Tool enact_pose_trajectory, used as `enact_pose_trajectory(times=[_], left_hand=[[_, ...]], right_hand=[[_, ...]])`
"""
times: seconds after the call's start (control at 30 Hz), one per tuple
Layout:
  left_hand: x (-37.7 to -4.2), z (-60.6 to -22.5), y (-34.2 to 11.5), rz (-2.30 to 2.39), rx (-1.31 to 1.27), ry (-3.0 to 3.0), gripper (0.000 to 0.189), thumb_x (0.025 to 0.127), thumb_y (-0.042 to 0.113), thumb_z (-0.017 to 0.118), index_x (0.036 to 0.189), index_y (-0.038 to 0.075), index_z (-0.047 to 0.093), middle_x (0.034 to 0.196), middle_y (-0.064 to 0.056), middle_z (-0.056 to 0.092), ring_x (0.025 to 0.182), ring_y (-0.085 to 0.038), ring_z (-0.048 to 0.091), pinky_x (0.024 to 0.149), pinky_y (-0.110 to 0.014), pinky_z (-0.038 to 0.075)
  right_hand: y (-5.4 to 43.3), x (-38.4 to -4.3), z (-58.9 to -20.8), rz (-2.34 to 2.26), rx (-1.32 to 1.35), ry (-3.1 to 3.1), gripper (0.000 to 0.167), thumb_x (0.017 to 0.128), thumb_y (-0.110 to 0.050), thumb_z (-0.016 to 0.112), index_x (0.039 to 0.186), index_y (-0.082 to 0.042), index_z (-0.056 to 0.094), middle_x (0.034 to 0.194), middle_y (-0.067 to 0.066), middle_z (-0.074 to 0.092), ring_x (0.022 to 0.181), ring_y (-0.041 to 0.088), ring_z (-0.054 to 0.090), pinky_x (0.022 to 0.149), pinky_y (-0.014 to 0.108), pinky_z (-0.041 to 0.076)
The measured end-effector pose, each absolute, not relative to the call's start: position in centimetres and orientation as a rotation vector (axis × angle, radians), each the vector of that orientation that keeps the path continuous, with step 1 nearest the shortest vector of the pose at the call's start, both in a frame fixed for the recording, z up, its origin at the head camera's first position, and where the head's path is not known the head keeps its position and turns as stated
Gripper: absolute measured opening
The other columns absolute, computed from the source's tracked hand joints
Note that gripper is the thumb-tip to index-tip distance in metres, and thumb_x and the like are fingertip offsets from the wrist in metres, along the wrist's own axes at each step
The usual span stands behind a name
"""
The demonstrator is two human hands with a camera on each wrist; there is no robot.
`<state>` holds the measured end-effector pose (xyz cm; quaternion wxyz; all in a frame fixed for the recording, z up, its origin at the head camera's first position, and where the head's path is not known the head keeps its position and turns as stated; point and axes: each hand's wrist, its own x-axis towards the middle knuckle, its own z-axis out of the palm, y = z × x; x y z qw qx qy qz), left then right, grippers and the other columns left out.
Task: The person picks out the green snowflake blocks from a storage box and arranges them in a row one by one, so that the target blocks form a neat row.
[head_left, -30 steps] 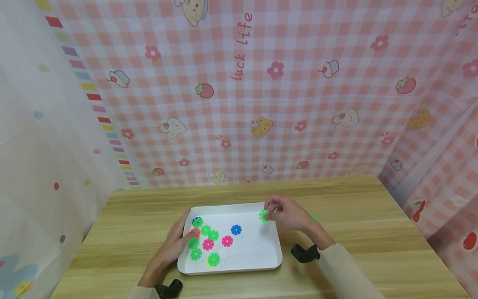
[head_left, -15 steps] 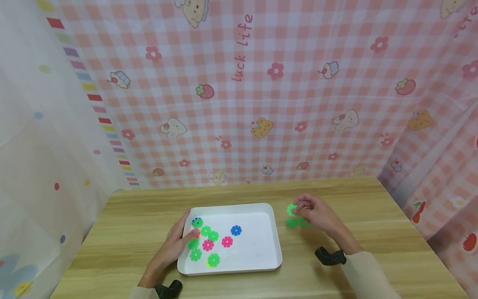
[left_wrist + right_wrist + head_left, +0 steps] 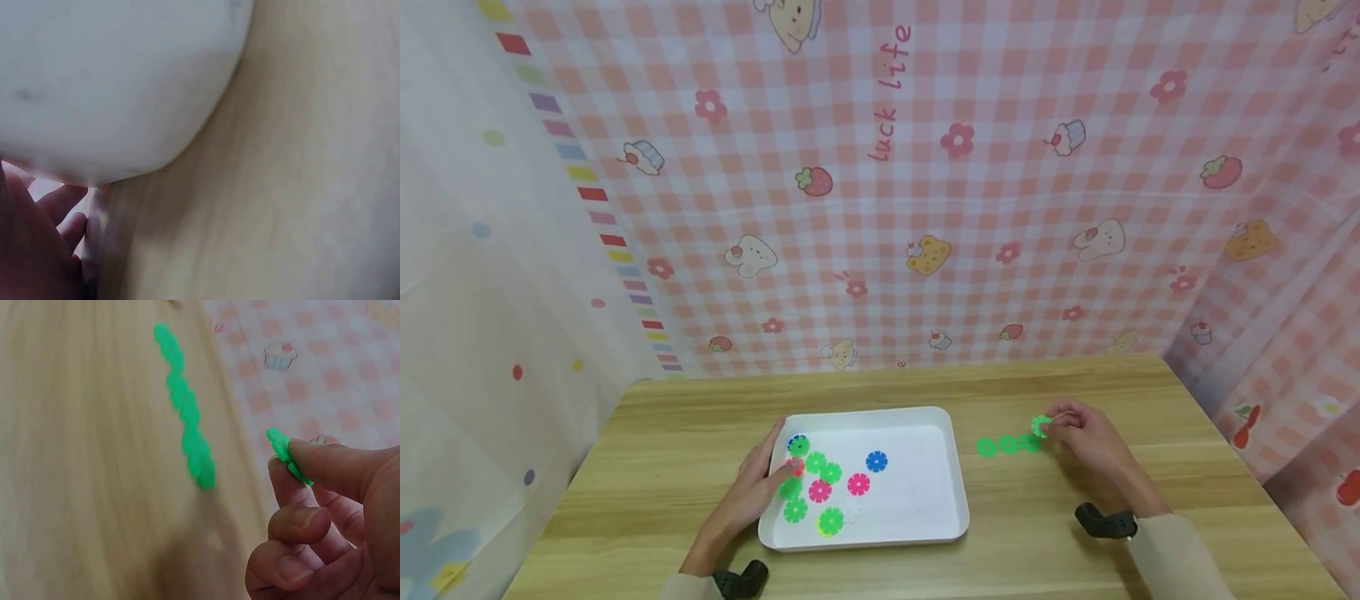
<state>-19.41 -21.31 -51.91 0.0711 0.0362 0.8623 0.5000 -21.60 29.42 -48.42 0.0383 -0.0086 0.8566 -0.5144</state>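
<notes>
My right hand pinches a green snowflake building disc between thumb and finger. In the right wrist view this disc is seen edge-on, held above the table. Below and left of it lies a row of green discs on the wood, end to end, also visible in the right wrist view. At the tray's left side my left hand grips the white tray, thumb over the rim and fingers along the outside. In the left wrist view the fingers touch the tray wall.
Inside the tray lie several discs: green ones, pink ones, a blue one, and a pale, hardly visible one. The wooden table meets a checked cloth at its back edge.
My right hand has carried the green disc from over the tray's right side rightward to the far end of the row on the table. The left hand and tray stay put.
</notes>
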Motion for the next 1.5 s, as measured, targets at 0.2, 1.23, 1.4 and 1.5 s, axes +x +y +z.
enact_pose_trajectory(times=[0.2,1.23,1.4,1.5], left_hand=[[-19.4,-51.8,-21.3,1.501,0.116,2.594,0.075,0.1,0.034,0.057,0.161,0.023,0.013,0.164,-0.012,0.019,0.147,-0.037,0.013,0.115,-0.067,0.005],[-19.4,-51.9,-21.3,1.483,0.104,2.597,0.076,0.1,0.034,0.057,0.161,0.021,0.012,0.163,-0.015,0.017,0.147,-0.038,0.012,0.114,-0.067,0.005],[-19.4,-51.9,-21.4,1.493,0.102,2.589,0.076,0.1,0.034,0.057,0.161,0.022,0.012,0.163,-0.015,0.018,0.146,-0.037,0.013,0.114,-0.067,0.005],[-19.4,-51.9,-21.3,1.501,0.101,2.587,0.076,0.1,0.034,0.057,0.161,0.022,0.013,0.162,-0.015,0.019,0.145,-0.037,0.013,0.114,-0.067,0.006]], right_hand=[[30.1,-21.4,-49.1,-1.546,0.075,2.637,0.031,0.095,-0.017,0.067,0.115,0.002,0.056,0.083,0.002,0.058,0.065,0.008,0.046,0.055,0.023,0.04],[30.5,-21.4,-51.3,-1.461,0.11,2.76,0.025,0.09,-0.012,0.071,0.108,0.001,0.061,0.094,0.009,0.063,0.081,0.014,0.055,0.069,0.023,0.043],[30.4,-21.4,-51.5,-1.473,0.106,2.774,0.026,0.089,-0.011,0.072,0.109,0.001,0.06,0.093,0.008,0.063,0.08,0.012,0.056,0.07,0.022,0.044],[30.3,-21.4,-51.6,-1.492,0.099,2.776,0.027,0.089,-0.01,0.073,0.108,0.002,0.06,0.092,0.009,0.063,0.077,0.01,0.056,0.068,0.022,0.044]])
